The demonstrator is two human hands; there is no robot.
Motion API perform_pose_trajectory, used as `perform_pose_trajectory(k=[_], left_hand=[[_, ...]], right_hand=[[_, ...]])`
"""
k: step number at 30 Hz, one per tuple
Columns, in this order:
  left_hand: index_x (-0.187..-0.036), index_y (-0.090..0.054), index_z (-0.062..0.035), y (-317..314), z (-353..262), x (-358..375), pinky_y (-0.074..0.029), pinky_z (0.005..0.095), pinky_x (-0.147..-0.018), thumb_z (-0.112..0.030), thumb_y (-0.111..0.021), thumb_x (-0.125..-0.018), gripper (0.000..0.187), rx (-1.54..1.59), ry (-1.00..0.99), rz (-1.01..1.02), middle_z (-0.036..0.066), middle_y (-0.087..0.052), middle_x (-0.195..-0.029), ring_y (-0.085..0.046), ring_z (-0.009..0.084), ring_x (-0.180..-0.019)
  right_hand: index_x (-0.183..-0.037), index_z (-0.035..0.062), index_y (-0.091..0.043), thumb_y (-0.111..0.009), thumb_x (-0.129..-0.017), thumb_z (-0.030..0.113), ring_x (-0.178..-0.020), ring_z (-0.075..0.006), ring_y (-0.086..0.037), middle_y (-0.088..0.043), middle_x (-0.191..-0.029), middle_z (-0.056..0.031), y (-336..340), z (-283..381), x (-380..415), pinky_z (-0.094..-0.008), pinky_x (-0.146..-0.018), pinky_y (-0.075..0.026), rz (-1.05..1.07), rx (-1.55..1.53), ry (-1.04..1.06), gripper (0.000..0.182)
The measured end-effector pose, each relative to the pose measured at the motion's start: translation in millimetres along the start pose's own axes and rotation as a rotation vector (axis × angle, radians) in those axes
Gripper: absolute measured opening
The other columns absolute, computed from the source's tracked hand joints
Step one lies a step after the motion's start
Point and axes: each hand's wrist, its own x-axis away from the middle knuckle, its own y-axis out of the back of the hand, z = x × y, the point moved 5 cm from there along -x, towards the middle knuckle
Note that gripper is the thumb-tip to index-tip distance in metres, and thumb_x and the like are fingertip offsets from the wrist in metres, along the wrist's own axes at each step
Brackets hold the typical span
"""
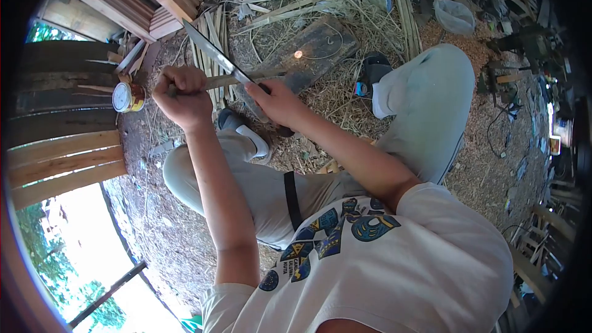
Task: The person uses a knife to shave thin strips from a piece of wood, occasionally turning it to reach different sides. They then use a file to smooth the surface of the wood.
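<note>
My left hand (183,97) is closed around one end of a thin wooden strip (219,81), which runs rightward past the knife, its far end overlapping a dark plank in this view. My right hand (275,103) grips a long knife (216,54) by its dark handle. The blade points up and to the left, crossing the strip just beside my right fingers. Beyond both hands lies the worn dark plank (314,49) on the ground, with a thin curled strand on top of it.
A lidded tin (128,97) stands left of my left hand, near the slatted wall (68,157). Split strips (406,24) and shavings litter the ground. Stacked boards (117,3) lean at upper left. A whitish bag (455,16) sits upper right. My bent legs (431,105) flank the work area.
</note>
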Motion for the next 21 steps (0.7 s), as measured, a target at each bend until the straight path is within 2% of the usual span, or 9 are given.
perform_pose_trajectory(k=[2, 5, 7, 11, 14, 16, 21], left_hand=[[-0.069, -0.039, -0.0106, 1, 0, 2, -0.023, 0.0331, -0.053, -0.031, -0.043, -0.1, 0.037, -0.053, -0.035, -0.039, -0.002, -0.027, -0.056, -0.025, 0.0126, -0.051], [-0.067, -0.037, -0.0111, 2, 1, 7, -0.023, 0.0322, -0.047, -0.023, -0.046, -0.1, 0.037, -0.063, -0.057, 0.006, -0.002, -0.028, -0.056, -0.025, 0.0118, -0.048], [-0.066, -0.037, -0.0112, 5, -2, 9, -0.023, 0.0324, -0.047, -0.023, -0.046, -0.1, 0.037, -0.088, -0.065, -0.021, -0.002, -0.028, -0.056, -0.024, 0.012, -0.048], [-0.066, -0.037, -0.0116, 22, -10, 8, -0.023, 0.0326, -0.049, -0.023, -0.045, -0.1, 0.036, -0.05, -0.046, -0.086, -0.002, -0.027, -0.055, -0.023, 0.0125, -0.049], [-0.067, -0.037, -0.0118, 28, -13, 12, -0.024, 0.0326, -0.05, -0.023, -0.045, -0.1, 0.036, -0.034, -0.042, -0.083, -0.002, -0.026, -0.055, -0.023, 0.0126, -0.049], [-0.067, -0.037, -0.0119, 26, -12, 11, -0.024, 0.0326, -0.05, -0.023, -0.045, -0.1, 0.036, -0.042, -0.045, -0.045, -0.002, -0.026, -0.055, -0.024, 0.0126, -0.049], [-0.066, -0.037, -0.0118, 14, -5, 15, -0.024, 0.0329, -0.049, -0.025, -0.046, -0.101, 0.038, -0.075, -0.044, 0.0, -0.002, -0.028, -0.055, -0.025, 0.0125, -0.049]], right_hand=[[-0.082, 0.0064, -0.057, -0.057, -0.105, 0.048, -0.042, -0.0102, -0.046, -0.048, -0.058, 0.0009, -1, -3, 0, -0.0299, -0.04, -0.034, 0.017, -0.044, 0.003, 0.048], [-0.079, 0.0071, -0.055, -0.056, -0.105, 0.05, -0.04, -0.0101, -0.043, -0.046, -0.057, 0.0012, 7, -19, -4, -0.0298, -0.038, -0.033, 0.066, -0.061, -0.038, 0.05], [-0.077, 0.0083, -0.052, -0.054, -0.105, 0.052, -0.039, -0.0093, -0.04, -0.043, -0.057, 0.0017, 6, -25, 2, -0.0284, -0.038, -0.032, 0.218, -0.349, -0.291, 0.052], [-0.077, 0.0091, -0.052, -0.052, -0.105, 0.054, -0.039, -0.0094, -0.037, -0.041, -0.056, 0.0026, 10, -54, 1, -0.0287, -0.039, -0.031, 0.264, -0.319, -0.294, 0.053], [-0.079, 0.009, -0.052, -0.053, -0.103, 0.056, -0.04, -0.0102, -0.038, -0.041, -0.056, 0.0026, 21, -84, 1, -0.0302, -0.041, -0.032, 0.179, -0.288, -0.387, 0.053], [-0.079, 0.0097, -0.052, -0.054, -0.102, 0.057, -0.041, -0.0112, -0.038, -0.041, -0.056, 0.0025, 43, -116, 0, -0.0327, -0.043, -0.033, 0.048, -0.316, -0.561, 0.052], [-0.078, 0.0106, -0.051, -0.055, -0.101, 0.055, -0.042, -0.0121, -0.038, -0.042, -0.057, 0.0028, 76, -158, -7, -0.0349, -0.045, -0.034, -0.04, -0.23, -0.599, 0.051]])
